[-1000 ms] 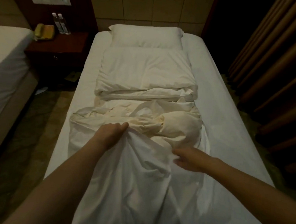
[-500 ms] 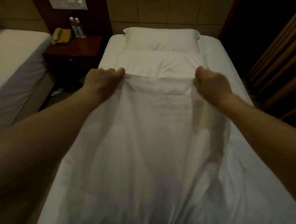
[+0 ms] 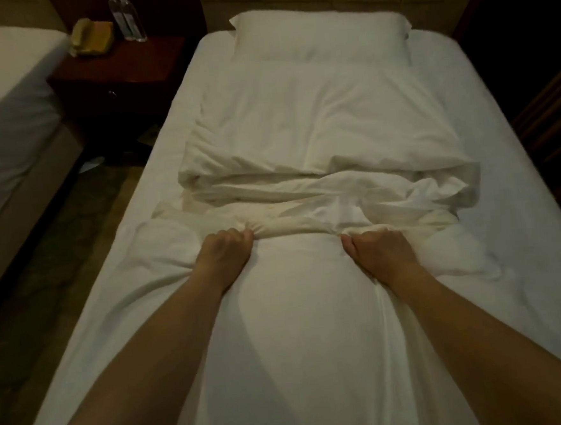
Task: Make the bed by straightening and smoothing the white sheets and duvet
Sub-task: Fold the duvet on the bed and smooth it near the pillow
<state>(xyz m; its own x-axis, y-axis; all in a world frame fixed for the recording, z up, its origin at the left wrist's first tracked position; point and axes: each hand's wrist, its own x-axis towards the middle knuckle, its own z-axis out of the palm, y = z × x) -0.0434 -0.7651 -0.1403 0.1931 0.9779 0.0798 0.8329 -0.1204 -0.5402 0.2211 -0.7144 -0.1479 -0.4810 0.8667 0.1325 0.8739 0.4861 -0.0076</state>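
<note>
Single bed (image 3: 157, 174) is seen from its foot end; a white pillow (image 3: 319, 32) lies at the head, touching the far edge of the folded duvet (image 3: 316, 127); the duvet is spread flat over the upper half of the bed, its near edge doubled into thick folds. A white sheet (image 3: 297, 327) is draped over the lower half, running from the camera side up to a bunched, cream-tinted ridge just short of the duvet's folds. Left hand (image 3: 225, 256) is curled, fingers gripping the bunched ridge of the sheet left of centre; right hand (image 3: 381, 250) is likewise curled, gripping the same ridge right of centre; the cloth between the two is pulled taut. Crumpled sheet is heaped beyond the right hand. A dark wooden nightstand (image 3: 123, 67) stands left of the bed, carrying a telephone (image 3: 91, 36) and two bottles (image 3: 127, 15); a second bed (image 3: 2, 99) is seen farther left.
</note>
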